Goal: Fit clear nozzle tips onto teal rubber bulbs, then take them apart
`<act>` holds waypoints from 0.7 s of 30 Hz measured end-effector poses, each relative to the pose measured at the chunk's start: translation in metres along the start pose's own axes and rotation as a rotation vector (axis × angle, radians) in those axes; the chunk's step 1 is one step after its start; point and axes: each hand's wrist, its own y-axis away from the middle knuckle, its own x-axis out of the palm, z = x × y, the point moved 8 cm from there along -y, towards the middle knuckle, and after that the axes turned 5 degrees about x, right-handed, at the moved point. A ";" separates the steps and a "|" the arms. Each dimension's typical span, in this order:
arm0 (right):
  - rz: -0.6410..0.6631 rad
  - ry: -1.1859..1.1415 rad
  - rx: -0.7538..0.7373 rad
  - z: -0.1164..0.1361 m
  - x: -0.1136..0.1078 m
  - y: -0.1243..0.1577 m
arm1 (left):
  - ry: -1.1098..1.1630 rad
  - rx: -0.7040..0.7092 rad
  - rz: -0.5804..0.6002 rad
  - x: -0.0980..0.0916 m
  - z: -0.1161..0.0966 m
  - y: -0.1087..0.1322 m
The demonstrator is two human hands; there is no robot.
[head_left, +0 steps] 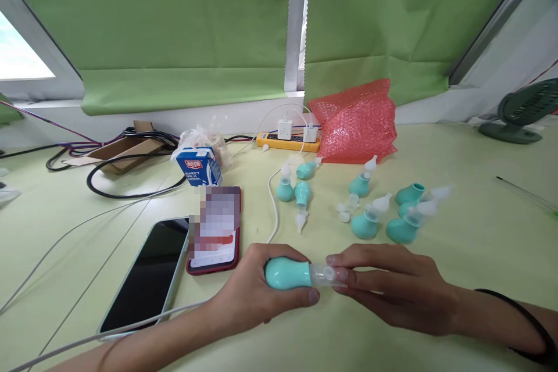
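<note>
My left hand (253, 293) is wrapped round a teal rubber bulb (285, 273) held sideways just above the table. My right hand (387, 288) pinches the clear plastic tip (325, 274) fitted at the bulb's right end. Both hands meet near the front middle of the pale green table (479, 232). Behind them lie several more teal bulbs with clear or white tips, one group (296, 186) in the middle and another (392, 212) to the right. A few loose clear tips (346, 209) lie between the groups.
Two phones lie at the left, a dark one (150, 273) and a red-cased one (215, 229), with white cables across the table. Further back are a blue milk carton (199, 167), a yellow power strip (288, 140), pink bubble wrap (357, 122), a cardboard piece (122, 154) and a green fan (523, 113).
</note>
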 end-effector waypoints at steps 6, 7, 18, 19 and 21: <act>-0.068 -0.112 0.092 -0.010 0.005 0.001 | -0.243 0.313 -0.180 -0.009 -0.023 0.006; -0.071 -0.152 0.121 -0.013 0.007 0.001 | -0.281 0.340 -0.194 -0.009 -0.024 0.007; -0.077 -0.449 0.376 -0.032 0.018 0.005 | -0.538 0.567 -0.168 -0.001 -0.034 0.013; -0.074 -0.464 0.399 -0.033 0.019 0.006 | -0.564 0.587 -0.175 -0.001 -0.035 0.014; -0.062 -0.503 0.450 -0.036 0.021 0.007 | -0.612 0.612 -0.189 -0.001 -0.037 0.016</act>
